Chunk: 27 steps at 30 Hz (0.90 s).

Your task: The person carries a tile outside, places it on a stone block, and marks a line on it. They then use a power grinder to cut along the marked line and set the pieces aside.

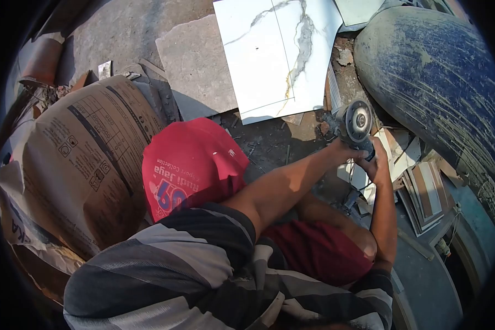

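Note:
I hold an angle grinder (pixel 367 144) in both hands, off to the right beyond my knees. Its round metal disc (pixel 359 122) faces up towards me. My left hand (pixel 346 150) is closed around the grinder near its head, with the thumb stretched along the body. Around the rear of the body is my right hand (pixel 378 165), also closed. Just left of the tool lies a white marble-pattern tile (pixel 264 60) with grey veins and thin dark lines drawn on it. The disc is apart from the tile.
A rough stone slab (pixel 198 66) lies left of the tile. A blue plastic drum (pixel 434 71) smeared with dried cement rests at right. Stacked tile pieces (pixel 423 192) sit below it. A big brown paper sack (pixel 88 159) stands by my left knee. Rubble covers the ground.

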Available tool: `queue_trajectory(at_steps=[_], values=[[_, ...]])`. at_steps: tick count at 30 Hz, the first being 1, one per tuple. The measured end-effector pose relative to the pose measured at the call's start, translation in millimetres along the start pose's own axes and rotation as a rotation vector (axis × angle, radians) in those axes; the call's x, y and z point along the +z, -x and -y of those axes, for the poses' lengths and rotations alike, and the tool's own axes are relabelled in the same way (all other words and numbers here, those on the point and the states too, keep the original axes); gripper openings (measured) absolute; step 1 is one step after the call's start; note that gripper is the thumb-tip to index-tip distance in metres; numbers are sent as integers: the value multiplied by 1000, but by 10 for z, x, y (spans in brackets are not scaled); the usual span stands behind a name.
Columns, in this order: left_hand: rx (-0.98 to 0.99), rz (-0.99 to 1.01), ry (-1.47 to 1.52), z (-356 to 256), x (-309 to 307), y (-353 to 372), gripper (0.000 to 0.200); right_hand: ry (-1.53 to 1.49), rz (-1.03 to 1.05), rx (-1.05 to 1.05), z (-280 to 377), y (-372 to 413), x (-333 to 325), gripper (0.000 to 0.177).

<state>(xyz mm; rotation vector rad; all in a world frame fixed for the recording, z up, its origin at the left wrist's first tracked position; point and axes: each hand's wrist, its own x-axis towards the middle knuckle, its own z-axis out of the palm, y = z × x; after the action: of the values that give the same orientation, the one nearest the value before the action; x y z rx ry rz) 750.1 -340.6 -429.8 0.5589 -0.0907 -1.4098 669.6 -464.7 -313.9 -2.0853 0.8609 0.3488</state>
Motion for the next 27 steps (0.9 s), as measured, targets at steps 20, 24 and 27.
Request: queue_trajectory(at_steps=[20,24,27], values=[[569,-340,-205,-1513,617,-418,52,241,-325,-302,987,-671,-299,69],[606,-555,-588,-1430,573,-299,68,-21,-371,-277,1198,-700,-143,57],[545,-513,-653,-1570,698,42,76,-476,-203,-434,1048,-824,-24,53]])
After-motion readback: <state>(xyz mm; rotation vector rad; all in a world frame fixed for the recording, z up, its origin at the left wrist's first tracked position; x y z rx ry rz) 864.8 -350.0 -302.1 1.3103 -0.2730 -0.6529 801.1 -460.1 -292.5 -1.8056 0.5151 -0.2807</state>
